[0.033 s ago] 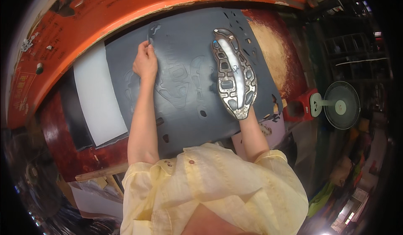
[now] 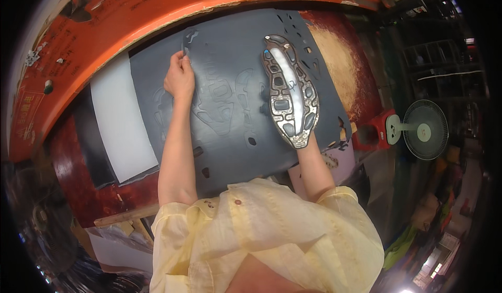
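Toward the table's (image 2: pixel 115 196) far edge, a thin dark piece (image 2: pixel 190 36) is pinched by the left hand (image 2: pixel 180 77). Toward the right edge, the right hand is hidden by a sole-shaped metal die (image 2: pixel 282 104) with 1 white strip (image 2: pixel 293 86); its grip cannot be told. The smooth grey sheet (image 2: pixel 230 159) is marked with curved outlines.

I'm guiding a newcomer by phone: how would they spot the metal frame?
Find the large dark grey sheet on the red table. Over its right half, beyond the right forearm, is the sole-shaped metal frame. Unlike the flat outlines in the sheet, it has metallic ribs and a white strip down its length.
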`<state>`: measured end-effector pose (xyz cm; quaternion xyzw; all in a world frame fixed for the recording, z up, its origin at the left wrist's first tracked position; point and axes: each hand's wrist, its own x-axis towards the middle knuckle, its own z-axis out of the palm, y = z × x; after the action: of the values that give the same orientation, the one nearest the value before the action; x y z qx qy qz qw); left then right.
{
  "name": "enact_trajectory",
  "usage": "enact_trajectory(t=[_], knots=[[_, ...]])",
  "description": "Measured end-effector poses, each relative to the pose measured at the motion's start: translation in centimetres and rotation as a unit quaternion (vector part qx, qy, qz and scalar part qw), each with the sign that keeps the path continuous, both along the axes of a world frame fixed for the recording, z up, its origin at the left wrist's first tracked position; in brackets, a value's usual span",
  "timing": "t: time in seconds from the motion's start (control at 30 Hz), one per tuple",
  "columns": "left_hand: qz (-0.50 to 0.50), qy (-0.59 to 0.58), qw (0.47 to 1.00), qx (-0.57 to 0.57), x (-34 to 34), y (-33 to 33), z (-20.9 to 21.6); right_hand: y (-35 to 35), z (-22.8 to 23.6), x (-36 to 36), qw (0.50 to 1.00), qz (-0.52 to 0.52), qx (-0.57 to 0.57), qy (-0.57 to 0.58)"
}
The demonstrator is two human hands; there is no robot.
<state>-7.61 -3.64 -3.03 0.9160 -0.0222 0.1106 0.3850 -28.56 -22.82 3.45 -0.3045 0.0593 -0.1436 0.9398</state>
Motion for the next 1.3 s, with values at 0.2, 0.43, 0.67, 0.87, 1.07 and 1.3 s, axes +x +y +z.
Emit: enact_trajectory(t=[0.2,0.43,0.67,0.87,1.07,1.3], knots=[[-0.006,0.004,1.0,-0.009,0.1,0.0,-0.2,0.1,0.0,-0.3,0.984,0.002,0.168,0.056],[-0.006,-0.005,1.0,-0.009,-0.1,0.0,0.0,-1.5,-3.1,-0.7,0.964,0.009,0.261,0.055],[-0.002,-0.006,1.0,-0.011,-0.1,0.0,0.1,-1.7,-4.0,-0.8,0.966,0.023,0.254,0.037],[0.002,-0.001,1.0,-0.006,0.0,-0.1,0.0,-1.8,-4.2,-0.9,0.966,0.024,0.256,0.03],[0.002,0.0,1.0,-0.008,-0.1,-0.1,0.1,-1.9,-4.4,-0.8,0.966,0.025,0.256,0.023],[-0.002,0.008,1.0,-0.007,-0.1,0.0,0.2,-2.1,-4.8,-0.9,0.967,0.025,0.251,0.016]])
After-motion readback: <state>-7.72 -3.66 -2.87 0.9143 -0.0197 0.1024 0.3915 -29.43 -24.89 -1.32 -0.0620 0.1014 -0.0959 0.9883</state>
